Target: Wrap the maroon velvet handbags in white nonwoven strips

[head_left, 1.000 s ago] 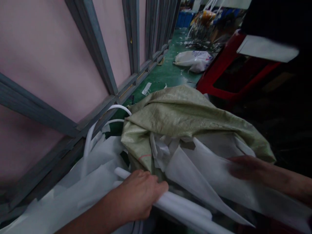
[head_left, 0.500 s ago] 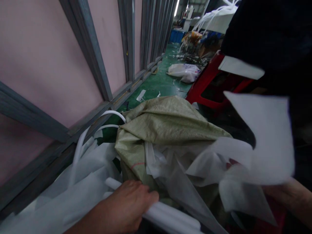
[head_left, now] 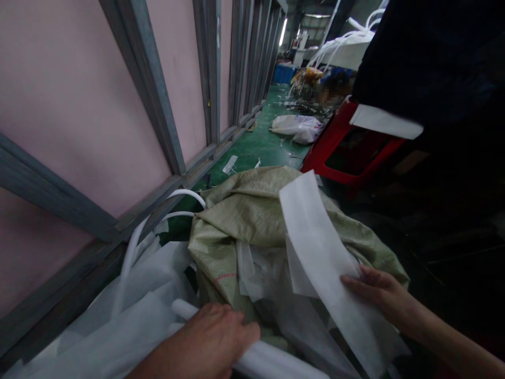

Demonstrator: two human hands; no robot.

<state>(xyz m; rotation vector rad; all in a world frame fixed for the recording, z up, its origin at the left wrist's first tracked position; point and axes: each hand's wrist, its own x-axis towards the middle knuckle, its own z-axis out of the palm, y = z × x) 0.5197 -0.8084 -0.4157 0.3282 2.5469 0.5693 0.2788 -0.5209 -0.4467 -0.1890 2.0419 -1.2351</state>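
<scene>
My left hand (head_left: 215, 334) is closed round several white tubes (head_left: 282, 362) lying at the near edge of the sack; their other ends stick out to its left. In my right hand (head_left: 379, 295) a long strip of white sheet (head_left: 319, 247) is pinched between thumb and fingers. The strip stands tilted over the mouth of an olive woven sack (head_left: 252, 205). Inside the sack lie crumpled translucent white sheets (head_left: 258, 276). My right hand is over the right side of the sack, and part of its fingers is hidden behind the strip.
White sheets (head_left: 138, 305) and a bent white tube (head_left: 132, 252) lie left, beside a pink wall (head_left: 71, 105) with grey metal posts. A red stool (head_left: 331, 152) stands behind the sack. On the green floor (head_left: 256, 150) lie a white plastic bag (head_left: 298, 128) and scraps.
My right hand has moved left and up with white sheet, from the right side to over the sack mouth. My left hand still grips the tubes. The view has tilted slightly up.
</scene>
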